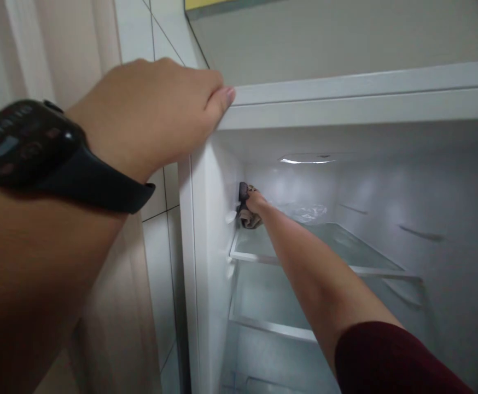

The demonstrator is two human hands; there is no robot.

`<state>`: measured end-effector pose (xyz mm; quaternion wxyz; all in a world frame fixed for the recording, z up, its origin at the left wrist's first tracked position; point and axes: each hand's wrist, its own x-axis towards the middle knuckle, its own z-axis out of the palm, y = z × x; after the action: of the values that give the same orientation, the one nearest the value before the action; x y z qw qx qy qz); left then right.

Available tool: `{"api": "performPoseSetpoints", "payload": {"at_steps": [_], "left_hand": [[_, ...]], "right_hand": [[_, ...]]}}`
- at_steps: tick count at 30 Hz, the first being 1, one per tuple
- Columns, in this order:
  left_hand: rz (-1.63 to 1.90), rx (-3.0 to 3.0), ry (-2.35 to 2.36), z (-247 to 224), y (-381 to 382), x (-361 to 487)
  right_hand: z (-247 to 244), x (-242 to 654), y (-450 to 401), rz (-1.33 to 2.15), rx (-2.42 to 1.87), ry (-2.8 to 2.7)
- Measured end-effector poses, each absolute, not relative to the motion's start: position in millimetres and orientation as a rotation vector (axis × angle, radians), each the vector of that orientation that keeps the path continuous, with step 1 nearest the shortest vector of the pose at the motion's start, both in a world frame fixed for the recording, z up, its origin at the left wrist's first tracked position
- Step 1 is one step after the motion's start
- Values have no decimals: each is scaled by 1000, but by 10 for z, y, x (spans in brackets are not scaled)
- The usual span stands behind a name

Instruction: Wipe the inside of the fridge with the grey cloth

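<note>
My left hand (169, 109), with a dark smartwatch on its wrist, grips the top left corner of a white refrigerator (345, 104). Its thumb presses on the front edge, and the other fingers are mostly hidden. Deep inside the compartment, my right hand (256, 202) holds a crumpled brown and dark cloth (250, 219) against the back of the left inner wall. The cloth is small in view, and part of it is covered by the hand. My right arm, in a dark red sleeve, stretches in over the upper glass shelf (329, 238).
Clear plastic wrap (310, 212) lies at the back of the upper shelf. Below is a second glass shelf (272, 328). A light panel (308, 158) sits in the ceiling. Left of the refrigerator are white tiles (157, 262) and a pale curtain (111, 306).
</note>
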<state>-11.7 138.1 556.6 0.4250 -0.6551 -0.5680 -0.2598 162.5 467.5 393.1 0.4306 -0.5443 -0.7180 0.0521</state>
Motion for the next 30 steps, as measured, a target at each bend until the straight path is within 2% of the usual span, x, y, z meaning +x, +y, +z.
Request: {"api": "performPoseSetpoints", "payload": {"at_steps": [6, 11, 15, 18, 22, 26, 30], "left_hand": [[-605, -1620, -1365, 5558, 1322, -69], [-684, -1691, -1401, 5521, 1270, -39], [-736, -1734, -1417, 5506, 1245, -35], [-749, -1804, -1390, 5529, 1216, -52], [-742, -1930, -1402, 5471, 1065, -90], [-925, -1781, -1201, 4967, 611, -21], [-1111, -2179, -1063, 3802, 254, 191]], "right_hand": [[3819, 1535, 3916, 179, -1245, -1725], [3498, 1448, 2821, 200, -1095, -1717], [3237, 1502, 1963, 369, -799, -1797], [2934, 1736, 1485, 563, -651, -1946], [2306, 2207, 1051, 747, -733, -1897], [1752, 2666, 733, 1124, -867, -1337], [1548, 2981, 475, 1611, -719, -706]]}}
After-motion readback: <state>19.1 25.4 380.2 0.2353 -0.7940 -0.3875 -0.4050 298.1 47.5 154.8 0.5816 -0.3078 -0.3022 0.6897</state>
